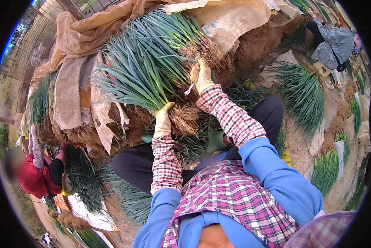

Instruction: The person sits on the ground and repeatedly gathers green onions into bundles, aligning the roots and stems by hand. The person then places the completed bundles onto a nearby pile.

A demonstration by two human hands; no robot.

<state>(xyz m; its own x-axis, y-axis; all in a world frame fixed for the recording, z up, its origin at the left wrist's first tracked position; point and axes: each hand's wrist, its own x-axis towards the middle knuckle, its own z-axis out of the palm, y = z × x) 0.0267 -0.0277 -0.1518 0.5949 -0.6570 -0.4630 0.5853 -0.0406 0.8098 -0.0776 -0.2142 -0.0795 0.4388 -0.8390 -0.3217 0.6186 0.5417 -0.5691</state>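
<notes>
My left hand (163, 121), in a pale work glove, grips a bundle of green onions (153, 99) just above its roots. The brown roots (185, 119) fan out to the right of my fingers, and the leaves spread up and left. My right hand (201, 75), gloved too, is curled closed beside the roots of a large green onion pile (160, 40). A thin green leaf runs to its fingertips and looks pinched there. Below that palm a small white piece (189, 89) sticks out; what it is I cannot tell.
Woven sacking (235, 24) drapes over the stacked onions. Loose leaves (191, 148) lie between my legs. More onion bundles (300, 93) lie on the ground at right. A person in red (36, 176) sits at left, and another in a striped top (335, 42) is at upper right.
</notes>
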